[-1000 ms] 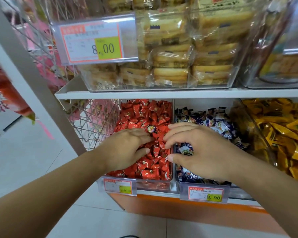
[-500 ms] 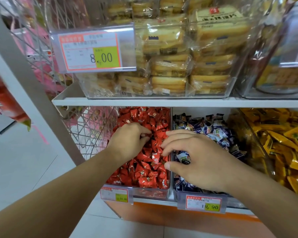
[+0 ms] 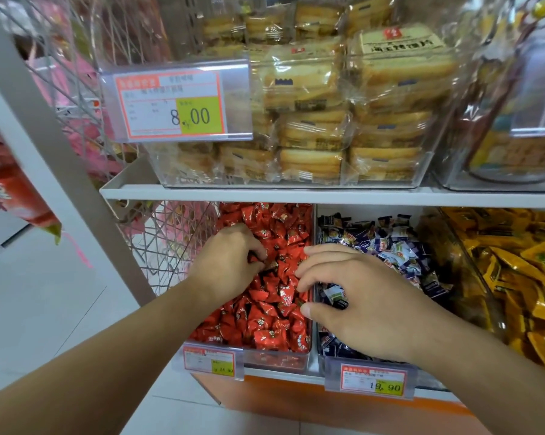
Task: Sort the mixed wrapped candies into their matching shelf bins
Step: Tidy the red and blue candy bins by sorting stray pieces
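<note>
Three clear bins sit side by side on the lower shelf (image 3: 296, 193): the red bin (image 3: 280, 361) on the left, the blue bin (image 3: 319, 356) in the middle, the yellow bin (image 3: 472, 262) on the right. Each is heaped with its own wrapped sweets, too many to count: red candies (image 3: 264, 318), blue candies (image 3: 390, 246), yellow candies (image 3: 516, 277).

Two hands reach in. The left hand (image 3: 230, 265) rests deep in the red heap with its fingers curled down into the wrappers; a dark candy (image 3: 272, 265) (one only, brownish among the red) lies right at its fingertips, but whether the fingers actually pinch it cannot be told. The right hand (image 3: 359, 302) hovers across the divider between the red and blue bins, fingers spread and bent, thumb apart, gripping nothing; one blue-and-white candy shows just beneath its palm.

Two price tags hang on the lower bin fronts, the red bin's tag (image 3: 210, 361) and the 19.90 tag (image 3: 373, 379). Above, a third tag (image 3: 173, 105) reads 8.00 on a clear box of wrapped biscuits (image 3: 343, 120), stacked in several rows.
</note>
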Demonstrator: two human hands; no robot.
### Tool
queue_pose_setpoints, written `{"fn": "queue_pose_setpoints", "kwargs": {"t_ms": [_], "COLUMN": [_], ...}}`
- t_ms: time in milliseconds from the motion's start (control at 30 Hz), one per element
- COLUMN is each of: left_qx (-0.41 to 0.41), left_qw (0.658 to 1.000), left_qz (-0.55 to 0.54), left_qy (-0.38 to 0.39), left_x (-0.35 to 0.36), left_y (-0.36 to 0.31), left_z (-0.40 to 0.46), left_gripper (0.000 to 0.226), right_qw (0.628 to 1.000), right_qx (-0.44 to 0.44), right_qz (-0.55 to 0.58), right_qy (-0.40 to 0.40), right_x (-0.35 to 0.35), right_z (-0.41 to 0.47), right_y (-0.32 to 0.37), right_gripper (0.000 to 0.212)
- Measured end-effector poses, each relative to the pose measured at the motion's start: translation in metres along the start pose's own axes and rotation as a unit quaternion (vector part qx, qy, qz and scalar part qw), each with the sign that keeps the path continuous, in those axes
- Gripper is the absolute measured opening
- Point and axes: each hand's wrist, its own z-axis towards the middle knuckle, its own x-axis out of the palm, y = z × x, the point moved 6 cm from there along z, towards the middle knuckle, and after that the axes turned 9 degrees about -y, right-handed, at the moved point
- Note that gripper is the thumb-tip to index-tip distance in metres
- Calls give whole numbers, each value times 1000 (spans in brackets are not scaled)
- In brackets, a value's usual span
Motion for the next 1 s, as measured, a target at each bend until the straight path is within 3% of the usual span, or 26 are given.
{"fn": "queue_pose_setpoints", "kwargs": {"t_ms": [233, 467, 567, 667, 833, 900, 1000], "left_qx": [28, 51, 38, -50, -148, -162, -174], "left_qw": [996, 997, 998, 989, 917, 890, 878], "left_qz": [30, 19, -48, -139, -370, -427, -446], "left_qy": [77, 51, 6, -29, -23, 0, 20], "left_x": [7, 5, -8, -30, -60, -64, -60], "left_y": [-6, -9, -10, -10, -38, -56, -69], "left_z": [4, 4, 1, -8, -40, -53, -60], "left_gripper": [45, 30, 21, 18, 15, 13, 9], "right_qw": [1000, 1000, 1000, 1000, 994, 994, 993], "right_qx": [5, 3, 3, 21, 66, 59, 59], "right_qz": [3, 1, -6, -2, -2, -1, -14], "right_qy": [7, 7, 8, -8, -88, -95, -102], "right_x": [2, 1, 1, -2, -17, -16, -17], "right_z": [2, 2, 1, 1, -2, -3, -7], "right_y": [0, 1, 3, 6, 16, 23, 30], "right_gripper": [17, 15, 17, 24, 46, 43, 27]}}
